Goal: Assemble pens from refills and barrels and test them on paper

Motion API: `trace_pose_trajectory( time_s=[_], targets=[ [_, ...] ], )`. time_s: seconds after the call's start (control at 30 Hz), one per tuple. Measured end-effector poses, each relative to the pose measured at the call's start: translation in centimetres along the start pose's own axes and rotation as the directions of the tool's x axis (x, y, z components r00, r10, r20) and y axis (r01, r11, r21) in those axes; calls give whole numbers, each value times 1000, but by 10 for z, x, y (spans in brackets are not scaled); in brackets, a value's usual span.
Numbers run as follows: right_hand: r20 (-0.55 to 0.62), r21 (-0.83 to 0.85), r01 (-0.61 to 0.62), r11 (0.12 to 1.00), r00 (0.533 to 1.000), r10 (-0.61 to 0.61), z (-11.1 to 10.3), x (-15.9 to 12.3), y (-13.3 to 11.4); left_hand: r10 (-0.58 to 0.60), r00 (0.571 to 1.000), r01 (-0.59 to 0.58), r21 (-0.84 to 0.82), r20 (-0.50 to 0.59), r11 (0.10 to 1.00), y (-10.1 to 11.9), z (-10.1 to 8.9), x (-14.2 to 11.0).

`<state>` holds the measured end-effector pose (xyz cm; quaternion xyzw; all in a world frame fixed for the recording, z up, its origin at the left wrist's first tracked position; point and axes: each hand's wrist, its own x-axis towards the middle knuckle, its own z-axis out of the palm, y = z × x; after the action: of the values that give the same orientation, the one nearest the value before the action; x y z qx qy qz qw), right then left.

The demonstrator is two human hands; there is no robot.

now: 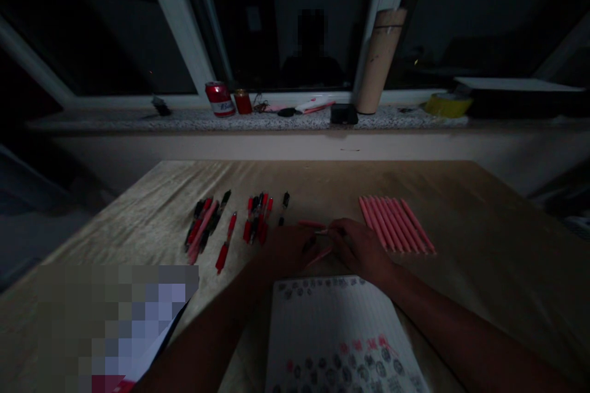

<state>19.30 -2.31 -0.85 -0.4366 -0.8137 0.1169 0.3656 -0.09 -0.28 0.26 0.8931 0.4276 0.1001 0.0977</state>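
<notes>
My left hand (286, 250) and my right hand (359, 249) meet above the top edge of a lined notebook (322, 313), fingers curled and closed. Between their fingertips is a slim pink pen (324, 254), mostly covered by the hands. A small pale tip (321, 232) shows at my right fingers; dim light hides its detail. Just beyond my left hand lies another thin pink piece (310, 223). To the right of my right hand, several pink pens (394, 224) lie side by side in a slanted row. The notebook page carries rows of dark and pink scribbled marks.
Left of my hands lie a mixed pile of pens (203, 227), a red pen (227, 242), a red and black group (258, 215) and a black pen (284, 207). On the windowsill stand a red can (220, 99), a cardboard tube (381, 61) and yellow tape (448, 105).
</notes>
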Motion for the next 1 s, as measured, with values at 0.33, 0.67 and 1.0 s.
trace_pose_trajectory(
  time_s=[0.33,0.67,1.0],
  targets=[
    [1,6,-7,1000,1000,7,-1,1,-1,-19,1000,19,-14,-1,1000,2,-2,0],
    [5,16,-8,1000,1000,8,-1,1,0,-6,1000,6,-11,-10,1000,-1,1,1],
    [-6,22,17,1000,1000,-17,-2,2,-1,-13,999,6,-185,-36,983,-1,-2,-2]
  ],
)
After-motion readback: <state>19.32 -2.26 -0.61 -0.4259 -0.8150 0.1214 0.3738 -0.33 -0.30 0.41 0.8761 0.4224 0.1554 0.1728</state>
